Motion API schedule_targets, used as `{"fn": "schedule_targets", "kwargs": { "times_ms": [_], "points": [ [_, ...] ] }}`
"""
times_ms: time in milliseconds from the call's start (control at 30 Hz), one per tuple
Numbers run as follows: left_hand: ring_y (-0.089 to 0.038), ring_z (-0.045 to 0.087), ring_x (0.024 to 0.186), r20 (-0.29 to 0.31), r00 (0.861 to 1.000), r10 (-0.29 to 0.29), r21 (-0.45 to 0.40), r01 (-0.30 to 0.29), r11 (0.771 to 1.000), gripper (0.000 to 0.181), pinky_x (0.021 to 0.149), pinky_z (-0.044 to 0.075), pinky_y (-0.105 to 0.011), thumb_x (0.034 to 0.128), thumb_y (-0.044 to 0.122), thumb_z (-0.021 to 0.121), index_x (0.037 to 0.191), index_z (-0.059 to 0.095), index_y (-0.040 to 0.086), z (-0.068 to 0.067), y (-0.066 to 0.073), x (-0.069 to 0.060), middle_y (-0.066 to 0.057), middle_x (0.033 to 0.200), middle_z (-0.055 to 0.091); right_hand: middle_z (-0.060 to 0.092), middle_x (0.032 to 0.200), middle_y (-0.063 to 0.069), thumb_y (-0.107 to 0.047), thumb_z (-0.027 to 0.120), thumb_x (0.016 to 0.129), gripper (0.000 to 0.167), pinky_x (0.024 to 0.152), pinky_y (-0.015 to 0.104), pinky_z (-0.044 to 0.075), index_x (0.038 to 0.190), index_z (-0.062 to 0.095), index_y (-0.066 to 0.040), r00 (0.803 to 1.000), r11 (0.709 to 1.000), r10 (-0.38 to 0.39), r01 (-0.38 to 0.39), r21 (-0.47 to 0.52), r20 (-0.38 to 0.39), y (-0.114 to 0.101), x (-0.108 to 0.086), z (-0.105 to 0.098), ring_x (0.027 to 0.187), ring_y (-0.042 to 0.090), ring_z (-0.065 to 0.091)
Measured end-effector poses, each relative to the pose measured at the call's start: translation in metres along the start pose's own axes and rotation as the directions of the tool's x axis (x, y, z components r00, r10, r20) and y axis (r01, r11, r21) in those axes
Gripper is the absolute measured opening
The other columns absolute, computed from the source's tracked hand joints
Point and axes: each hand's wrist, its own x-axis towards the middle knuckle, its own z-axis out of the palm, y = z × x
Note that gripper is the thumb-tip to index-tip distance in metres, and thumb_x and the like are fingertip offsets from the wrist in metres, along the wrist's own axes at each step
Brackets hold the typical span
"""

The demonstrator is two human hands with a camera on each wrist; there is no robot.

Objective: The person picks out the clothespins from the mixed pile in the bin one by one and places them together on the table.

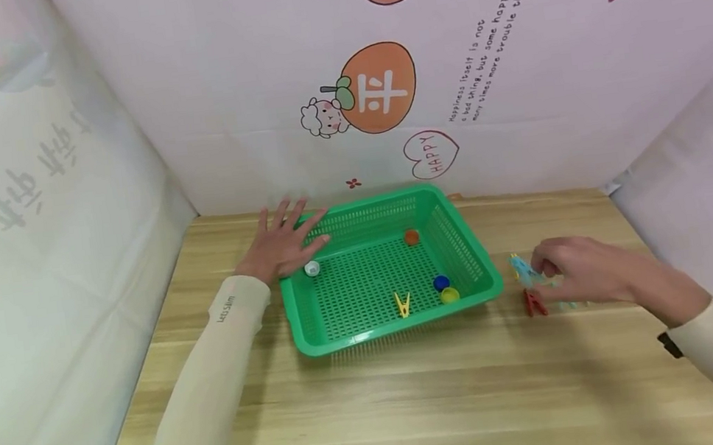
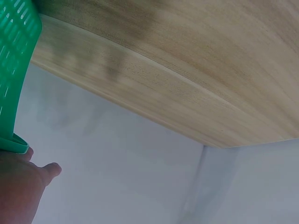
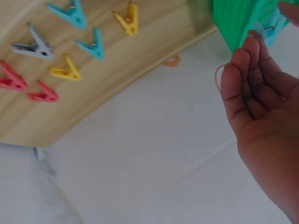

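Observation:
A green plastic basket stands on the wooden table. My left hand rests on its left rim with spread fingers; the left wrist view shows part of that hand by the basket wall. Inside lie a yellow clothespin and white, orange, blue and yellow caps. To the right of the basket, my right hand pinches a light blue clothespin between thumb and fingertips. A red clothespin lies below that hand.
Several loose clothespins lie on the table in the right wrist view, among them a grey one, a yellow one and a red one. A printed white wall cover borders the table's back edge.

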Motion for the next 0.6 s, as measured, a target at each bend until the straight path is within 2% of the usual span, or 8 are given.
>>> {"fn": "schedule_targets", "kwargs": {
  "times_ms": [133, 267, 433, 600],
  "points": [
    [-0.041, -0.002, 0.171, -0.004, 1.000, 0.006, -0.005, -0.006, 1.000, 0.074, 0.134, -0.005, -0.072, 0.1115, 0.072, 0.022, 0.177, 0.012, 0.039, -0.002, 0.000, 0.000, -0.008, 0.186, 0.003, 0.066, 0.087, -0.010, -0.032, 0.084, 0.091, 0.020, 0.069, 0.027, 0.051, 0.095, 0.075, -0.015, 0.999, 0.999, 0.017, -0.016, 0.029, -0.032, 0.011, -0.017, 0.017, 0.077, 0.001, 0.056],
    [-0.041, -0.002, 0.172, -0.012, 1.000, 0.002, -0.005, -0.002, 1.000, 0.073, 0.134, -0.004, -0.071, 0.1117, 0.072, 0.023, 0.177, 0.012, 0.039, -0.002, 0.000, -0.001, -0.008, 0.186, 0.004, 0.066, 0.088, -0.010, -0.032, 0.086, 0.091, 0.024, 0.068, 0.025, 0.051, 0.098, 0.075, -0.012, 0.999, 0.998, 0.040, -0.038, 0.052, -0.025, 0.018, -0.031, 0.034, 0.077, -0.001, 0.053],
    [-0.040, -0.004, 0.172, -0.002, 1.000, 0.000, -0.013, 0.000, 1.000, 0.074, 0.134, -0.005, -0.071, 0.1117, 0.072, 0.023, 0.177, 0.011, 0.039, -0.002, 0.000, -0.003, -0.008, 0.186, 0.003, 0.065, 0.088, -0.009, -0.035, 0.085, 0.091, 0.027, 0.065, 0.024, 0.049, 0.100, 0.075, -0.012, 0.996, 0.994, 0.087, -0.087, 0.072, 0.009, 0.020, -0.046, 0.062, 0.076, -0.001, 0.051],
    [-0.040, -0.004, 0.172, -0.006, 1.000, 0.006, -0.015, -0.006, 1.000, 0.074, 0.134, -0.006, -0.071, 0.1118, 0.071, 0.024, 0.177, 0.013, 0.038, -0.002, 0.002, -0.002, -0.009, 0.186, 0.004, 0.066, 0.084, -0.010, -0.035, 0.087, 0.089, 0.027, 0.063, 0.024, 0.051, 0.095, 0.075, -0.012, 0.992, 0.987, 0.123, -0.121, 0.104, -0.012, 0.020, -0.057, 0.089, 0.073, -0.001, 0.053]
  ]
}}
